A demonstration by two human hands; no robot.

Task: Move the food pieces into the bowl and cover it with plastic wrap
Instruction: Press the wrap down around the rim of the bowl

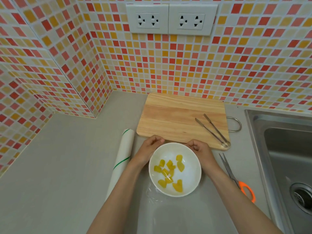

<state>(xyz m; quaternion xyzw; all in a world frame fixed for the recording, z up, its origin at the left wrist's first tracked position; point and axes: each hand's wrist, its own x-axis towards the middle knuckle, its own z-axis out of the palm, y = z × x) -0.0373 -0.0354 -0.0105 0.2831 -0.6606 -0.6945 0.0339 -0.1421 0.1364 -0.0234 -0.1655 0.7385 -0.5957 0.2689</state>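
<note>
Both hands sit at the far rim of the bowl (175, 169), which we take as the centre of our clock face, with 12 o'clock toward the tiled wall (168, 65). Our left hand (148, 150) lies at about 10 o'clock, its fingers curled and pinched together against the rim; our right hand (200, 148) lies at about 2 o'clock, likewise curled into a loose fist at the rim. We see a thin sheet of wrap (152, 194) stretched over the bowl, with glare across its top and a crinkled loose edge lying on the counter (67, 166) at about 7 o'clock. Each hand appears closed on the far edge of this film, though the film between the fingers is too clear for us to confirm.

Inside the bowl lie the yellow food pieces (170, 173), scattered over its floor beneath the film.

At 12 o'clock lies a wooden board (177, 119), its top bare except for metal tongs (213, 130) resting near its right edge, at about 1 o'clock. A wrap roll (121, 159) lies on the counter at 9 o'clock, just beside our left wrist. Scissors (236, 176) with orange handles lie at 3 o'clock, between our right forearm and the steel sink (287, 149).
</note>
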